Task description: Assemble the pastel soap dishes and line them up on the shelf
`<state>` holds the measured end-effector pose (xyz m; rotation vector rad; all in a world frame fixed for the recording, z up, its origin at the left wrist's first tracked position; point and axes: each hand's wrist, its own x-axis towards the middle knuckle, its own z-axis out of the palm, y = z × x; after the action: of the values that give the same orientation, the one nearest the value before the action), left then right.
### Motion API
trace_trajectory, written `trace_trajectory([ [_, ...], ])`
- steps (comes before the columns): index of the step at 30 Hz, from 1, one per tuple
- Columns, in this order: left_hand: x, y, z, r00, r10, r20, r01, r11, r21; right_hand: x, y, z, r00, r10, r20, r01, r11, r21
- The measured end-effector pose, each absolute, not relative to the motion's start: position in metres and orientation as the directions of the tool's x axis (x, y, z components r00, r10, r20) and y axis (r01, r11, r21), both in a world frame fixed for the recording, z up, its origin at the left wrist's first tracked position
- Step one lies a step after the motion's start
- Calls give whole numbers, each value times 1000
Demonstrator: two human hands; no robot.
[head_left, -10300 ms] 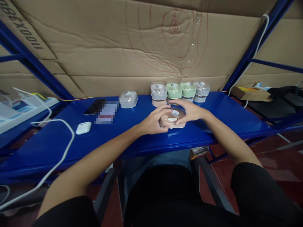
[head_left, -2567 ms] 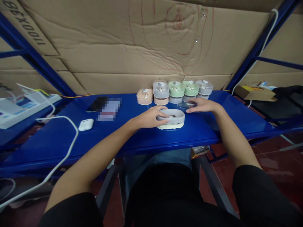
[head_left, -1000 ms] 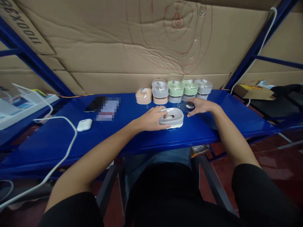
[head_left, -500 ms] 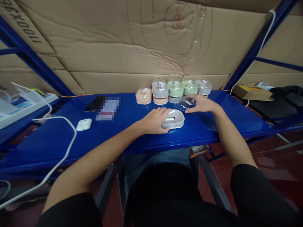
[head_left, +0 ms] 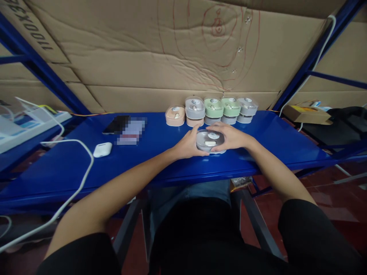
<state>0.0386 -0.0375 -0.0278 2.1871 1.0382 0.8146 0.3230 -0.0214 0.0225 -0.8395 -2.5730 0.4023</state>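
Near the front edge of the blue table (head_left: 155, 160), my two hands frame a small oval grey box. Its clear lid (head_left: 207, 136), with a round white label, lies over the box, slightly out of line with the pale base (head_left: 219, 151). My right hand (head_left: 233, 137) grips the lid's right and far side. Around the left side curls my left hand (head_left: 186, 145), its thumb at the near edge and fingers at the far edge. A white oblong piece shows at the middle of the box. Whether the lid is fully seated I cannot tell.
Behind stand a single peach box (head_left: 175, 117) and stacks topped by grey (head_left: 195, 109) and green (head_left: 213, 109) boxes. At left lie a white earbud case (head_left: 102, 149), a dark phone (head_left: 114, 125) and a white cable (head_left: 83, 183). A cardboard sheet (head_left: 120, 68) backs the table.
My right hand has brought the clear lid leftward from beside the stacks onto the grey box. My left hand has shifted its fingers to the box's left side.
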Motion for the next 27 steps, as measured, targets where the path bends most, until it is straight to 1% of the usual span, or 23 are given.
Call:
trace_trajectory([
  [5, 36, -39, -21, 533, 797, 284, 495, -566, 659, 323, -17, 19, -738, 617, 274, 497, 771, -398],
  [11, 35, -39, -20, 548, 793, 265, 528, -574, 626, 325, -15, 15, -751, 589, 299, 476, 796, -373],
  [18, 32, -37, -21, 601, 741, 300, 459, -627, 629, 322, -17, 17, -756, 587, 289, 481, 798, -363],
  [27, 30, -36, -15, 607, 742, 283, 462, -620, 634, 322, -18, 17, -759, 577, 302, 478, 808, -344],
])
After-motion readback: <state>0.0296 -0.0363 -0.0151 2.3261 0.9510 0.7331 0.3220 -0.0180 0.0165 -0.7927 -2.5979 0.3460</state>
